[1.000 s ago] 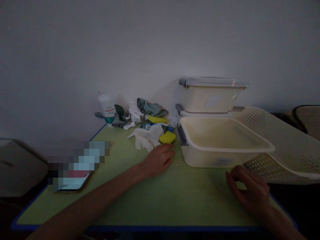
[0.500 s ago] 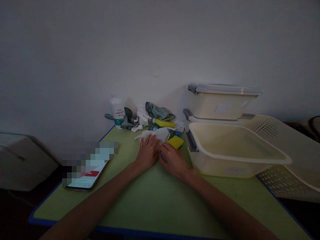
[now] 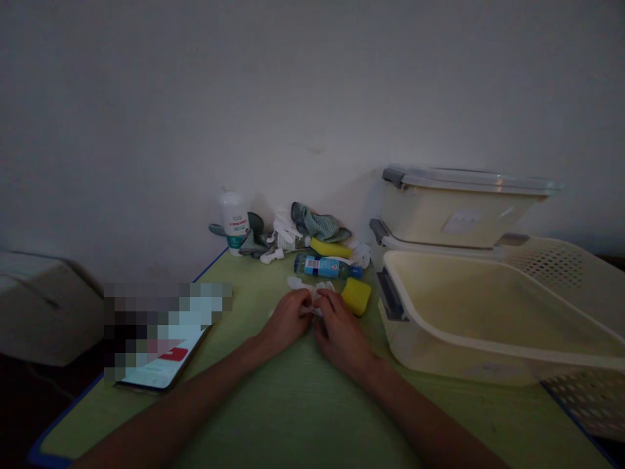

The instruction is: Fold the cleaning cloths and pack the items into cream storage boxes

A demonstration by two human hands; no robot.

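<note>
My left hand [image 3: 290, 320] and my right hand [image 3: 342, 333] are close together above the green table [image 3: 303, 404]. Both have curled fingers pinching a crumpled white cloth [image 3: 297, 283]; part of it is hidden behind the fingers, and its exact kind is unclear. Right beside my right fingers lies a yellow sponge [image 3: 357, 297]. Just beyond the cloth, a clear bottle with a blue label [image 3: 326, 266] rests on its side.
Against the wall sit a white bottle [image 3: 235, 221], grey-green cloths [image 3: 319, 225], white gloves [image 3: 286, 225] and another yellow piece [image 3: 331, 249]. An open cream bin [image 3: 439, 348], stacked lidded boxes [image 3: 459, 218] and a perforated basket [image 3: 581, 267] occupy the right. A phone [image 3: 161, 371] lies left.
The white cloth is drawn nearer and bunched between my fingers, uncovering the blue-labelled bottle. My left hand went from flat and spread to curled. The view has shifted slightly.
</note>
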